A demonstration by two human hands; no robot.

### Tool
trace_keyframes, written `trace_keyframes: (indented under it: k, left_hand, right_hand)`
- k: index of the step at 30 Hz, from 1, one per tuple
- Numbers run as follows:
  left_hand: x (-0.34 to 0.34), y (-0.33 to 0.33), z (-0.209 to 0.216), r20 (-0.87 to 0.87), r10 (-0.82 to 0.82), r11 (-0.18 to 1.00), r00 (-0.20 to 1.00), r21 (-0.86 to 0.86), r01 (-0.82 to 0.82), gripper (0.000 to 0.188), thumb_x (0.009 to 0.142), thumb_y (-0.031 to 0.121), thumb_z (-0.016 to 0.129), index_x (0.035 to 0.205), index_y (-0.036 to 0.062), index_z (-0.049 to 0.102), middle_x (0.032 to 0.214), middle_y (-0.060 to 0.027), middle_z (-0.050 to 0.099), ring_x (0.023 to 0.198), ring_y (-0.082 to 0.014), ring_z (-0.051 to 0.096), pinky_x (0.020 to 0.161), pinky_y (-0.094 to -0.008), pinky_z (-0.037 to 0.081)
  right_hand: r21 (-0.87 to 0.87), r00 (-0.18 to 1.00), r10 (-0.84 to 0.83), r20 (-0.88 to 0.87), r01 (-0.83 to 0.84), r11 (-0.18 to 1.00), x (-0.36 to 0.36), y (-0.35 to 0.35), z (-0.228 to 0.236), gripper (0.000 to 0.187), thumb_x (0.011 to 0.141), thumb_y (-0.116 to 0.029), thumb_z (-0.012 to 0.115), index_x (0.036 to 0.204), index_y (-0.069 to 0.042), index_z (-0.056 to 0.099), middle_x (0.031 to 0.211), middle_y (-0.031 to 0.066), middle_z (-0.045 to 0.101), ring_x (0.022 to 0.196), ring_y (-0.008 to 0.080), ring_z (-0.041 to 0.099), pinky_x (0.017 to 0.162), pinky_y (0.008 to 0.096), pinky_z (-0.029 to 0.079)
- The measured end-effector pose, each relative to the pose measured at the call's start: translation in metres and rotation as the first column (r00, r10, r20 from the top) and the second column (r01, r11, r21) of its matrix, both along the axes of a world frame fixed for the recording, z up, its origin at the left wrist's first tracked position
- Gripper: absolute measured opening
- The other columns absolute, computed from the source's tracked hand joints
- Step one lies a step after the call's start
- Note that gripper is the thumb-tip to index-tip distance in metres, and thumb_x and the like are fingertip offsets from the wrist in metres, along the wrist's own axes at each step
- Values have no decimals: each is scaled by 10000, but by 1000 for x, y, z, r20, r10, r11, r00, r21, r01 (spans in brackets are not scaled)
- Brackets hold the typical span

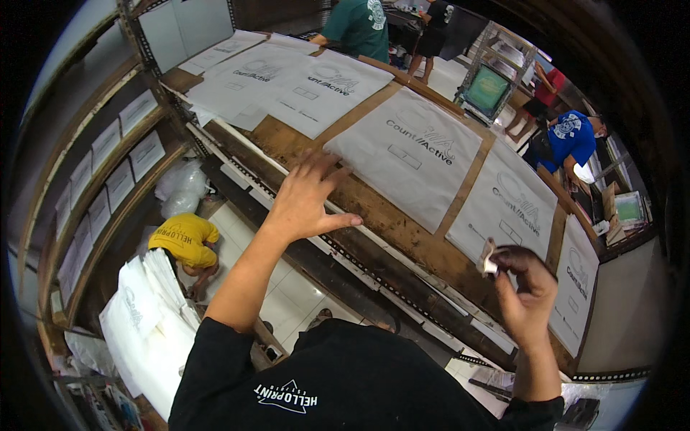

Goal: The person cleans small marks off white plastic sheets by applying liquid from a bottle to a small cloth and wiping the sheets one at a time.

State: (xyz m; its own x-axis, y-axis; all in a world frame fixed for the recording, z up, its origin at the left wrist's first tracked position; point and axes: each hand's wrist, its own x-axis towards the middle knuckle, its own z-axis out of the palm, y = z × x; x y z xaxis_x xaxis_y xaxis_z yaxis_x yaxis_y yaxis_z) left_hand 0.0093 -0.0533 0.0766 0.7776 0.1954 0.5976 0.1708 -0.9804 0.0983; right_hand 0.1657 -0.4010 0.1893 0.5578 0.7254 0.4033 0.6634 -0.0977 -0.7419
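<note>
Head view: my right hand (528, 287) pinches a small pale scrap (488, 258). My left hand (305, 201), fingers spread and empty, hovers over the table (374, 208) edge; the nearest white sheet (410, 158) lies at two o'clock from it.

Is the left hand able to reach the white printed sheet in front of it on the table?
Probably yes: the left hand hovers open beside the white sheet, with only bare table between them.

A long wooden worktable (374, 208) runs across a dim workshop. Shelves (93, 179) line the left wall, white tiles (287, 302) cover the floor, and a metal rack (496, 79) stands beyond.
</note>
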Motion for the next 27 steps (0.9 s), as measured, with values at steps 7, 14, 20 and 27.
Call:
trace_keyframes:
  k: [7, 14, 20, 27]
  left_hand:
    - [8, 22, -9, -50, -86, 995, 995, -55, 83, 907, 727, 783, 678, 1292, 73, 666, 1340, -182, 571, 1341, -394, 473, 1216, -582, 252]
    - [16, 26, -10, -38, -98, 994, 994, -61, 96, 898, 708, 774, 699, 1275, 77, 680, 1268, -191, 576, 1306, -396, 484, 1206, -599, 262]
    - [17, 27, -13, 24, -125, 987, 992, -98, 127, 845, 658, 723, 767, 1218, 93, 705, 1213, -211, 549, 1258, -417, 506, 1184, -623, 295]
    - [14, 27, -10, -77, -109, 972, 991, -219, 90, 835, 578, 546, 885, 1249, 85, 701, 1381, -275, 493, 1267, -486, 488, 1067, -571, 405]
  right_hand:
    - [-43, 970, 123, 209, -116, 992, 29, 101, 13, 145, 896, 1, 701, 1037, -10, 733, 1036, 125, 748, 911, 212, 725, 804, 338, 562]
    - [-186, 752, 508, 420, -477, 859, 57, 241, -24, 199, 862, 44, 679, 1052, -9, 700, 997, 145, 682, 934, 333, 678, 818, 405, 541]
    - [-274, 658, 574, 487, -509, 816, 71, 334, -76, 164, 811, 26, 673, 963, -13, 717, 964, 147, 679, 926, 373, 657, 818, 460, 524]
    - [-432, 613, 659, 436, -500, 751, 80, 333, -85, 140, 818, 9, 671, 939, -29, 732, 930, 149, 674, 913, 370, 657, 809, 455, 524]
